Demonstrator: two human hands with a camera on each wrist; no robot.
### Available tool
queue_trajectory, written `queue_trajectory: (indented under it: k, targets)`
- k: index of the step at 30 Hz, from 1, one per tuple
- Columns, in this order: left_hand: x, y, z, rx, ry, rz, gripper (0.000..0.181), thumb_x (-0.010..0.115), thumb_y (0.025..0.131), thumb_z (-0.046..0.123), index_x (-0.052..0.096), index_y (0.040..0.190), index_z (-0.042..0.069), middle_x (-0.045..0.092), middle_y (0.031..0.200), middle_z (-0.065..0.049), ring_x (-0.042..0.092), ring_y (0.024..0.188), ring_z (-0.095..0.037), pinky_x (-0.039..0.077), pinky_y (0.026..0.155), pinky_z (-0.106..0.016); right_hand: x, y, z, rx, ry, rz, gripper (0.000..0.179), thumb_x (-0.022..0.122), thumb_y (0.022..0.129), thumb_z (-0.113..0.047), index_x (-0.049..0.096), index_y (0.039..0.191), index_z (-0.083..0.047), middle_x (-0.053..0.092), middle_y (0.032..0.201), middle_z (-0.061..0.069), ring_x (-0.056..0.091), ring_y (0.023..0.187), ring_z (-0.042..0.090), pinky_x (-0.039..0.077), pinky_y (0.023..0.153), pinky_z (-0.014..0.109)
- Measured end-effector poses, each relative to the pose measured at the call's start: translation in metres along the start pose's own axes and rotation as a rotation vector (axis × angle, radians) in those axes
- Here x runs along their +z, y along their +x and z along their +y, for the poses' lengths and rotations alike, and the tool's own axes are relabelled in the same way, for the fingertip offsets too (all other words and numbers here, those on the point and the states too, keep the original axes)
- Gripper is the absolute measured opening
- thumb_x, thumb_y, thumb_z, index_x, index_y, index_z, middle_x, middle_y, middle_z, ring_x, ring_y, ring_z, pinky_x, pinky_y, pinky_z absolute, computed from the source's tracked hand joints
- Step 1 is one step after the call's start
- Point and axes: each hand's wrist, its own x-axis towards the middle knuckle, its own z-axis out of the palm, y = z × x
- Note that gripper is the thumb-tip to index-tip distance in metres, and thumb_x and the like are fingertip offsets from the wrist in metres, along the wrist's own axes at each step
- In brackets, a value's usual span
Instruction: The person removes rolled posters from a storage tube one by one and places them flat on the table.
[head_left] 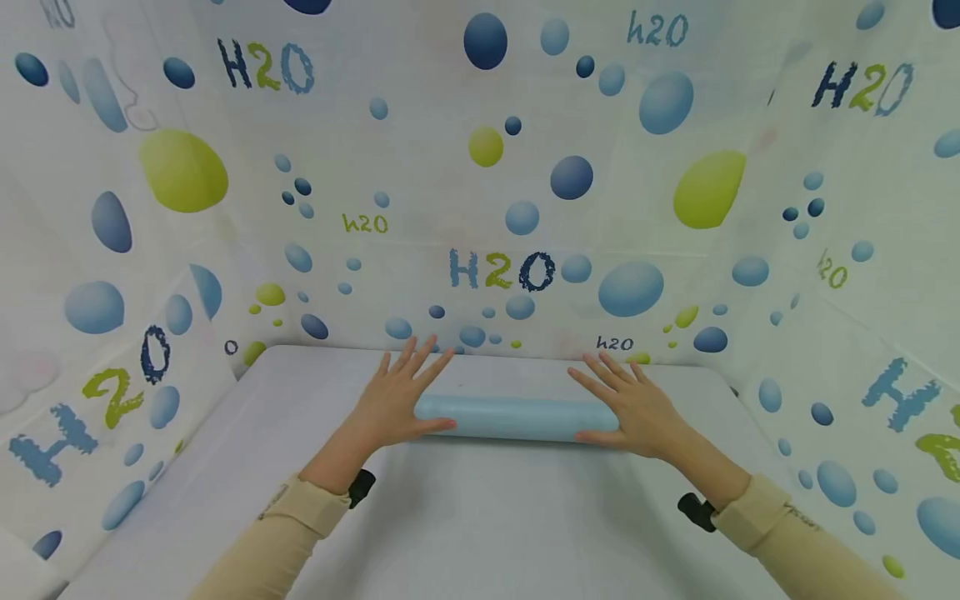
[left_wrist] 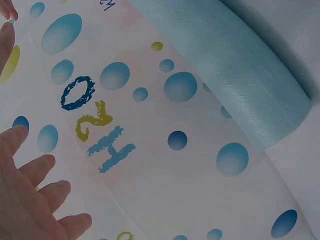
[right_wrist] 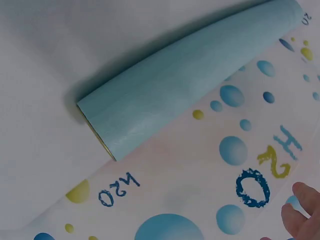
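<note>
A light blue roll lies crosswise on the white table towards its far edge. My left hand overlaps the roll's left end in the head view, fingers spread and straight. On the other side, my right hand overlaps the right end with its fingers spread the same way. Both wrist views show the roll's slightly creased surface apart from the fingers, which appear at the frame edges. In the right wrist view, a thin yellowish rim edges the near end of the roll. Neither hand holds anything.
The white tabletop reaches from the front back to a patterned sheet with blue and green drops and H2O lettering. That sheet stands behind the table and along both sides. Small black devices sit at both wrists.
</note>
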Motion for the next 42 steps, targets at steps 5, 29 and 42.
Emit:
queue_trajectory:
  k: [5,29,42]
  targets:
    - [0.012,0.002,-0.005,0.011,-0.047,-0.006,0.101,0.069,0.069,0.059,0.023,0.146,0.014,0.016,0.150,-0.017,0.012,0.135,-0.040,0.018,0.101,-0.063,0.008,0.001,0.006,-0.002,0.013,0.013,0.085,0.053,0.077,-0.067,0.029,0.144,-0.019,0.028,0.146,0.014,0.024,0.133,0.036,0.024,0.099,0.061]
    - [0.055,0.003,-0.021,-0.014,-0.131,-0.053,0.093,0.075,0.072,0.040,0.029,0.141,0.000,0.027,0.144,-0.023,0.024,0.131,-0.040,0.025,0.101,-0.056,0.052,0.009,0.021,0.028,0.116,-0.006,0.081,0.060,0.078,-0.059,0.036,0.141,-0.014,0.038,0.141,0.015,0.034,0.129,0.035,0.029,0.099,0.057]
    - [0.080,0.004,-0.027,-0.039,-0.126,-0.078,0.091,0.076,0.072,0.038,0.029,0.142,0.001,0.029,0.143,-0.023,0.023,0.132,-0.038,0.023,0.102,-0.056,0.073,0.013,0.024,0.048,0.124,-0.022,0.080,0.063,0.076,-0.056,0.039,0.140,-0.014,0.041,0.139,0.015,0.036,0.127,0.034,0.031,0.098,0.057]
